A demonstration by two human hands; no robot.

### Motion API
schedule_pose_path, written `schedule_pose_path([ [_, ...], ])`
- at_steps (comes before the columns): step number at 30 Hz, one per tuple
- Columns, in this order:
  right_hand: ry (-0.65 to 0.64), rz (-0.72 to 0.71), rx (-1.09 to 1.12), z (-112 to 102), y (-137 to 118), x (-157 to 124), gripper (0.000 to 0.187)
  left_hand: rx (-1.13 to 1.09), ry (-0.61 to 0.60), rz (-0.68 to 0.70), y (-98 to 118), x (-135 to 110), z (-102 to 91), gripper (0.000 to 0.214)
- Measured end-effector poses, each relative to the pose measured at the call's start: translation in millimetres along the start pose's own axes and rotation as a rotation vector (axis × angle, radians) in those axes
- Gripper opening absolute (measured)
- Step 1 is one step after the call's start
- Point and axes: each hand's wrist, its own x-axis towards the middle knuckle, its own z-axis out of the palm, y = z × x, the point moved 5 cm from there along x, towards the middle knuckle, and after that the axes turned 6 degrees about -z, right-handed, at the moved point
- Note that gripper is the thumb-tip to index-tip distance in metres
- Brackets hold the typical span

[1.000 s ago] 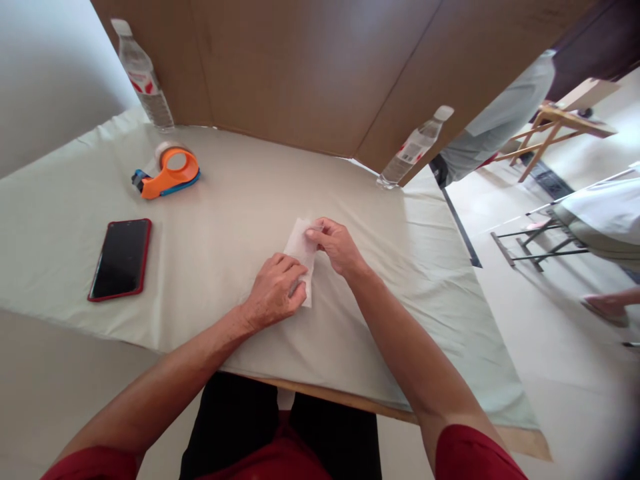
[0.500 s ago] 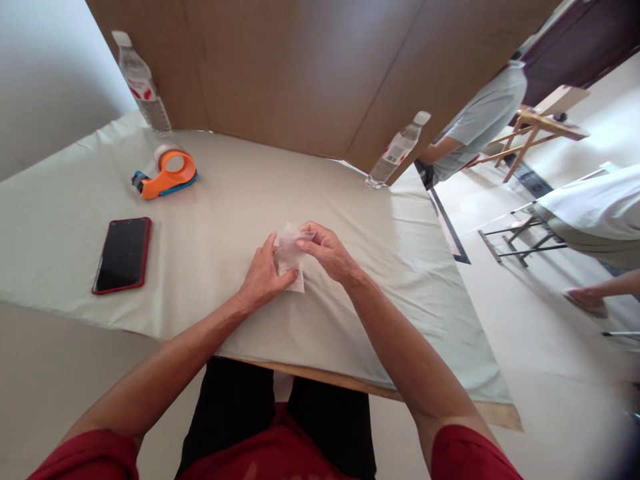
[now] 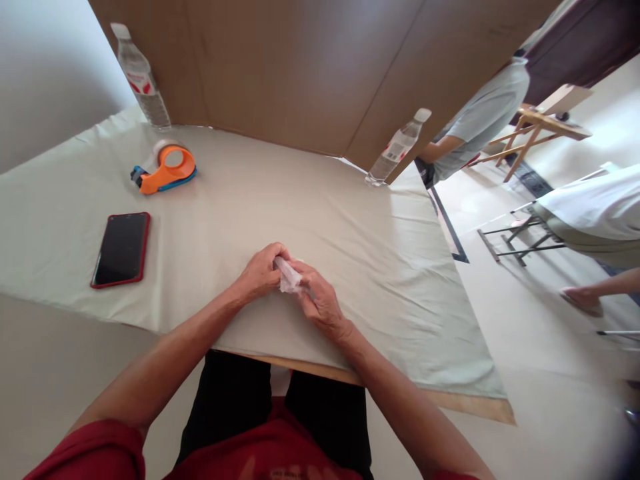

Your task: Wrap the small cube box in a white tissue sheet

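Observation:
A small, thin white sheet, crumpled like tissue or a plastic bag (image 3: 289, 276), is pinched between both my hands just above the pale green tablecloth (image 3: 350, 227). My left hand (image 3: 261, 272) grips its left side with curled fingers. My right hand (image 3: 319, 300) holds the right side, fingers closed around it. Most of the sheet is hidden inside my fingers. Both hands are close to the table's near edge.
A red-cased phone (image 3: 121, 249) lies face up at the left. An orange tape dispenser (image 3: 166, 168) sits behind it. Two water bottles (image 3: 141, 75) (image 3: 395, 148) stand against a cardboard screen (image 3: 310, 67). People and wooden stands are on the right.
The sheet lay flat on the cloth under my hands; it has since been lifted and gathered into a small bunch. Both hands have drawn back toward the near edge.

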Motion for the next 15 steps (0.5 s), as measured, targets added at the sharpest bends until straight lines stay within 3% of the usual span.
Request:
schedule_pose_path([
  [3,0.023,-0.089,-0.067,6.7,5.5,-5.4,0.016,0.099,-0.134,0.055,4.9,-2.9,-10.3,0.023],
  [7,0.015,-0.153,-0.116,7.1,7.8,-5.4,0.014,0.292,-0.315,0.253,10.7,-9.1,-23.8,0.056],
  [11,-0.010,-0.116,-0.133,7.1,8.1,-5.6,0.011,0.381,-0.288,0.420,10.4,-10.8,-20.5,0.059],
  [15,0.010,-0.072,-0.082,3.4,4.4,-0.9,0.009,0.306,-0.158,0.415,10.8,-6.8,-14.1,0.047],
])
